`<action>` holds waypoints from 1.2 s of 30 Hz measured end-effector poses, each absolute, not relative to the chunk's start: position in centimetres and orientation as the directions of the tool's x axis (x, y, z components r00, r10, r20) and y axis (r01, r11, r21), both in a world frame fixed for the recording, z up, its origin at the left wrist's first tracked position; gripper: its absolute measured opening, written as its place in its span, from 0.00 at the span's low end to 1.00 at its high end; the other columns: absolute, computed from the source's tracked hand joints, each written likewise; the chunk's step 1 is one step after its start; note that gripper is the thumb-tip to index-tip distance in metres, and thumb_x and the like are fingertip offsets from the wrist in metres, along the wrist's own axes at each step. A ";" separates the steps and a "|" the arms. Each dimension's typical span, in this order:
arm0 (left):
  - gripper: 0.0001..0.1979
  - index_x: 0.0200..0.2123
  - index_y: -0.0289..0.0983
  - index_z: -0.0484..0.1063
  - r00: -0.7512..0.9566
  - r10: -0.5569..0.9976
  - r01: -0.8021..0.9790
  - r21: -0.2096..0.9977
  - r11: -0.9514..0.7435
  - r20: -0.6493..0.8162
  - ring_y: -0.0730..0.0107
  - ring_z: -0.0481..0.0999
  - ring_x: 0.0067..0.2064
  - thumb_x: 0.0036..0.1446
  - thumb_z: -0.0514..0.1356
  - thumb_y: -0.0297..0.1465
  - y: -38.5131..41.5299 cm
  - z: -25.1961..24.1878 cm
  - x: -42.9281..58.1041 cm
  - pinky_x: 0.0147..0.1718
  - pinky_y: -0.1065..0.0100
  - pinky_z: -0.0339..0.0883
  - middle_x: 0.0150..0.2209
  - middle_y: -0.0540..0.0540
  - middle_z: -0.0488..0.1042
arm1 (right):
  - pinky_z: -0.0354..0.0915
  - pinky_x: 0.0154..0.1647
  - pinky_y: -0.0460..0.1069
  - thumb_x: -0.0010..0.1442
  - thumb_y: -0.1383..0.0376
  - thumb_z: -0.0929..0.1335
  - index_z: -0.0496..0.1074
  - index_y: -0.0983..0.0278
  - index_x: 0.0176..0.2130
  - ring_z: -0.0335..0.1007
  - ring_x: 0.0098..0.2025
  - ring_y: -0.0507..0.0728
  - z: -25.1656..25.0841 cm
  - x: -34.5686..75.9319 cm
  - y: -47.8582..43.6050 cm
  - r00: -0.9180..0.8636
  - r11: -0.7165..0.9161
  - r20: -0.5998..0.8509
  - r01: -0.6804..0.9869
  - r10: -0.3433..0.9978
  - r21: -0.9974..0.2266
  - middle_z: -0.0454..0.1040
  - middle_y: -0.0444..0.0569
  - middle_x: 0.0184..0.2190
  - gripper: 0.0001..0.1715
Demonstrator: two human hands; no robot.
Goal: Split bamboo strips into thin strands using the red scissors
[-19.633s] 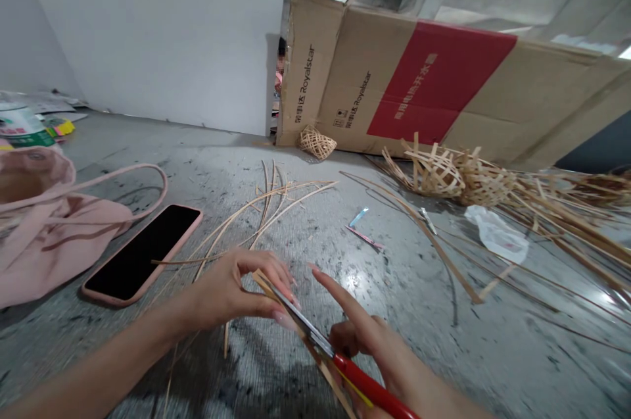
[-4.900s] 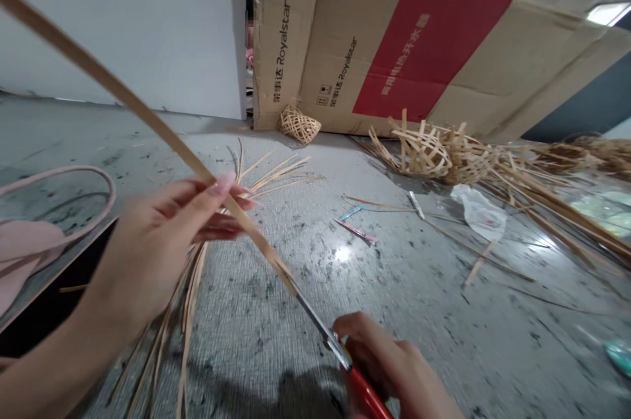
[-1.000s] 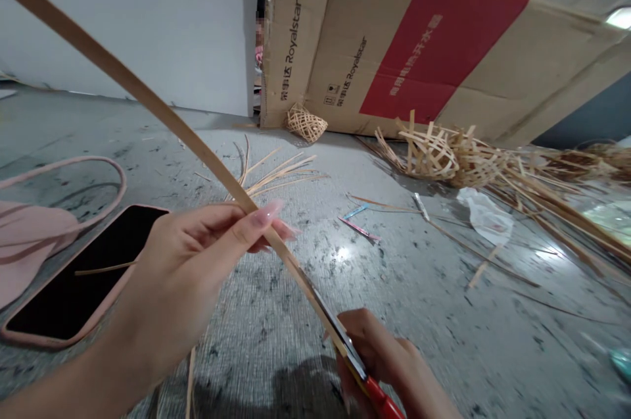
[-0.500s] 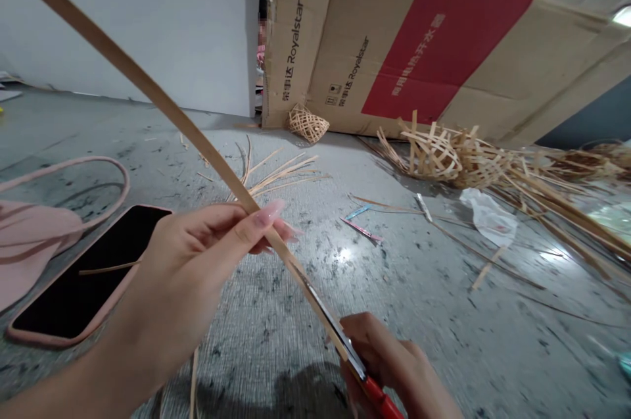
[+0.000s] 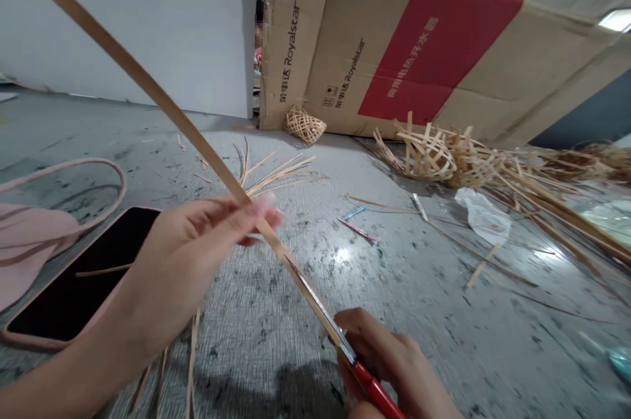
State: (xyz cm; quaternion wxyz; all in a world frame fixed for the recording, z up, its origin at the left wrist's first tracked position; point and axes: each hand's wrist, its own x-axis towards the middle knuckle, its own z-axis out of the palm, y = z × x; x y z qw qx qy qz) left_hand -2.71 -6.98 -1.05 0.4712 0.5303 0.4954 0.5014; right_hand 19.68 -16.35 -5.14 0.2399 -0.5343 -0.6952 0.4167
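Note:
A long, flat bamboo strip [image 5: 162, 100] slants from the upper left down to the lower right. My left hand [image 5: 197, 248] is closed, pinching the strip between thumb and fingers near its middle. Closed round a pair of red-handled scissors [image 5: 367, 383] is my right hand [image 5: 384, 353], low in the view. The metal blades lie lengthwise along the strip, and a split shows in it just ahead of their tip. The fingers of my right hand also lie beside the strip's lower end, partly hiding it.
A phone [image 5: 44, 300] with a thin strip across it lies at left, by a pink pouch [image 5: 29, 235]. Thin strips [image 5: 280, 175] fan out behind my left hand. Woven bamboo pieces [image 5: 428, 152] and a small woven one [image 5: 304, 124] lie before a cardboard box [image 5: 315, 44].
The view has shifted slightly. Both hands, the strip and the scissors keep nearly the same arrangement, with more of the red handle showing now.

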 end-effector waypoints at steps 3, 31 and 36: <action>0.10 0.28 0.48 0.82 -0.108 0.973 0.147 0.971 -0.189 0.206 0.73 0.80 0.35 0.54 0.64 0.44 -6.2 -0.6 -3.6 0.34 0.77 0.70 0.31 0.54 0.83 | 0.47 0.18 0.47 0.53 0.31 0.62 0.64 0.59 0.36 0.48 0.20 0.51 -5.7 19.8 -16.0 -0.336 0.062 -0.111 0.465 0.935 -0.883 0.58 0.37 0.19 0.36; 0.25 0.12 0.41 0.57 0.091 0.956 0.350 0.889 -0.294 0.280 0.77 0.53 0.15 0.56 0.55 0.45 -5.8 -0.7 -3.3 0.12 0.73 0.48 0.13 0.55 0.53 | 0.45 0.14 0.44 0.54 0.44 0.67 0.63 0.61 0.34 0.51 0.17 0.48 -8.1 20.1 -15.7 -0.369 -0.022 -0.122 0.264 0.921 -0.964 0.65 0.38 0.17 0.24; 0.25 0.12 0.41 0.56 0.087 0.944 0.334 0.883 -0.330 0.320 0.77 0.54 0.15 0.58 0.55 0.44 -5.8 -0.6 -3.1 0.12 0.74 0.49 0.12 0.55 0.54 | 0.43 0.15 0.46 0.54 0.41 0.67 0.64 0.61 0.34 0.47 0.18 0.48 -8.1 20.0 -15.9 -0.353 0.015 -0.091 0.287 0.931 -0.958 0.60 0.36 0.18 0.26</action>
